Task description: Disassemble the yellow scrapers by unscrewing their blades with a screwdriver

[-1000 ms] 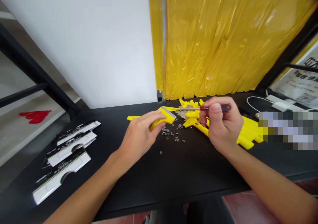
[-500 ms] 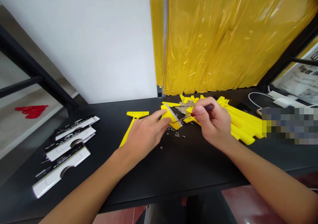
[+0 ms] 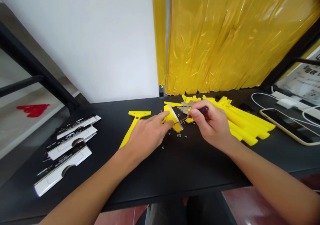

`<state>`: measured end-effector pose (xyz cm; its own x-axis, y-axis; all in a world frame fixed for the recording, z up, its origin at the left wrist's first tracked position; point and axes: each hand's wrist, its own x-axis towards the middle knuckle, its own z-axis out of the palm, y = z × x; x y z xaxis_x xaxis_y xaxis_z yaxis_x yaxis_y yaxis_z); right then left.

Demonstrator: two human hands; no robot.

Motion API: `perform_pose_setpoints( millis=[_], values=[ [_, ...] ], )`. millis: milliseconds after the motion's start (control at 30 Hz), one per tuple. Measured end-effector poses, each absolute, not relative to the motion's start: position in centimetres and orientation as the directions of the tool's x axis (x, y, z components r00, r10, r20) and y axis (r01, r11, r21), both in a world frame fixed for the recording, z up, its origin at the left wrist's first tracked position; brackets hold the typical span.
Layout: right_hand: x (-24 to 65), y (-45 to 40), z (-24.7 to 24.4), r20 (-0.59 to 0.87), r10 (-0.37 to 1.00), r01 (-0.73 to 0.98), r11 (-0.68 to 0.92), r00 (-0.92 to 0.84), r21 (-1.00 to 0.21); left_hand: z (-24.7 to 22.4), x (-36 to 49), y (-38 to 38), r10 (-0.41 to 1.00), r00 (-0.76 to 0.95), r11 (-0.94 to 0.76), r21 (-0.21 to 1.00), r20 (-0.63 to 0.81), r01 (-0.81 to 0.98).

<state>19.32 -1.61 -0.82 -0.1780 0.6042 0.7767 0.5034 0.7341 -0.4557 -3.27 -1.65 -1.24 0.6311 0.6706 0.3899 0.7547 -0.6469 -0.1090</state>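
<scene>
A yellow pale-edged piece is pinched between thumb and fingers of the left hand, over the black table. A screwdriver is gripped in the curled right hand, its tip directed at that piece (exact contact is too small to tell), and small metal fasteners are scattered nearby.

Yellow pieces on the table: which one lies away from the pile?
The T-headed piece, partly hidden by the left hand; the others lie in the pile farther right, except the gripped piece.
</scene>
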Motion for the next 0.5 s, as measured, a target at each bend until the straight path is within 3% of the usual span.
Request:
perform_pose_setpoints(
  millis=[167, 400, 500],
  values=[
    [19.47, -1.72, -0.82, 0.79, 0.572, 0.5, 0.761, -0.218, -0.413, -1.18, -3.25, -1.65, 0.669, 0.621, -0.646, -0.093, 0.407, 0.758],
    [19.5, -1.9, -1.1, 0.806, 0.555, 0.487, 0.773, -0.206, -0.407, -1.38, -3.23, -1.5, 0.691, 0.59, -0.655, 0.019, 0.417, 0.755],
    [19.22, -1.78, -1.08, 0.845, 0.525, 0.431, 0.789, -0.099, -0.439, -1.46, -3.35, -1.2, 0.716, 0.554, -0.647, 0.105, 0.425, 0.755]
  ],
)
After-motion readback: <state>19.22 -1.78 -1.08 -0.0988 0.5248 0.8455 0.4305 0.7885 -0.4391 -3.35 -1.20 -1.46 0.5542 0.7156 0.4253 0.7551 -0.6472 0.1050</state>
